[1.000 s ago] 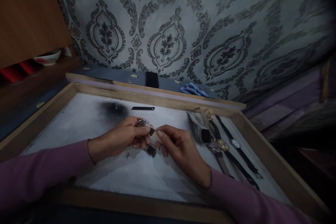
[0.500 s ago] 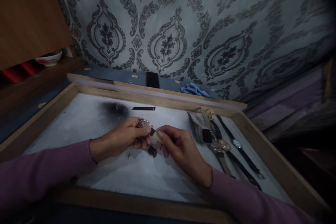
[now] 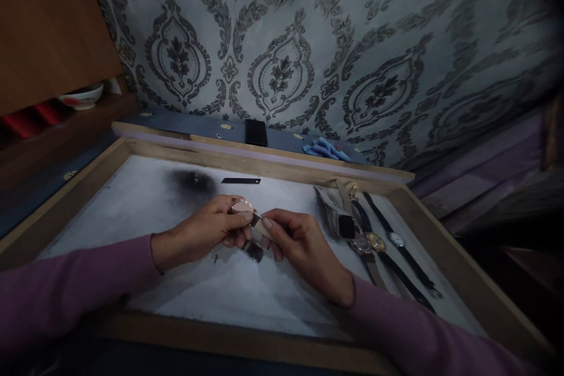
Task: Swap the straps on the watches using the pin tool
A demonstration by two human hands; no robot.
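In my left hand (image 3: 200, 230) is a wristwatch (image 3: 242, 207) with a round, rose-gold-rimmed case, gripped between thumb and fingers with the case tilted up. My right hand (image 3: 304, 247) pinches the watch strap (image 3: 257, 221) close beside the case; whether a thin tool is also between its fingertips I cannot tell. A dark end (image 3: 254, 251) of the strap hangs below my fingers. Both hands are closed and nearly touch above the white bottom of a shallow wooden tray (image 3: 220, 333). Beyond them lies a flat black blade (image 3: 241, 180) with a small hole at one end.
Several watches lie along the tray's right side, among them a square-faced watch (image 3: 346, 227), a gold one (image 3: 376, 241) and a white-dialled one (image 3: 396, 239). Behind the tray's raised rim are a black phone-like object (image 3: 256, 133) and a blue cloth (image 3: 325, 148). A bowl (image 3: 82, 96) stands left.
The watch face has tipped slightly and catches more light, now a plain pale pink. Both hands keep their hold in almost the same place.
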